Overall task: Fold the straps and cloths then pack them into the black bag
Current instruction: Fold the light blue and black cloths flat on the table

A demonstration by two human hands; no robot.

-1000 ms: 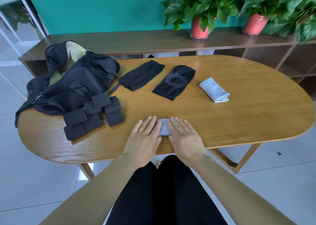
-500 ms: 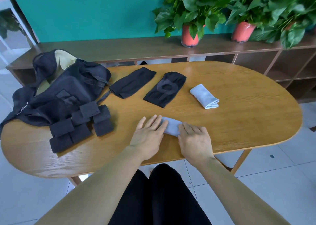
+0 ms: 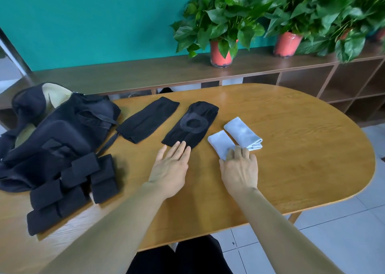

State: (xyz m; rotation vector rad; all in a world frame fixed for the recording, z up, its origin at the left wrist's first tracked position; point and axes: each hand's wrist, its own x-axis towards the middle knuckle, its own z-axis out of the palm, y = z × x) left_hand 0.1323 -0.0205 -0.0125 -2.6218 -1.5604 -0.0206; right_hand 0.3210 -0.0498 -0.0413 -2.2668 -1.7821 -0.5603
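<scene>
Two folded light-blue cloths lie side by side at mid-table: the nearer cloth (image 3: 220, 143) and the farther cloth (image 3: 242, 133). My right hand (image 3: 239, 168) rests flat with its fingertips on the near end of the nearer cloth. My left hand (image 3: 170, 165) is flat, fingers straight, its fingertips at the near edge of a black knee sleeve (image 3: 192, 123) with a round pad. Another black sleeve (image 3: 146, 119) lies to its left. The black bag (image 3: 60, 132) sits at the table's left end, with several folded black straps (image 3: 70, 188) in front of it.
The oval wooden table (image 3: 291, 148) stands before a low brown shelf (image 3: 145, 73) carrying potted plants (image 3: 220, 23) against a teal wall. A thin black strap (image 3: 108, 144) trails from the bag onto the table. Tiled floor lies to the right.
My right hand has slid the folded light-blue cloth away from the front edge to lie beside the other one. My left hand left the cloth and moved to the black knee sleeve.
</scene>
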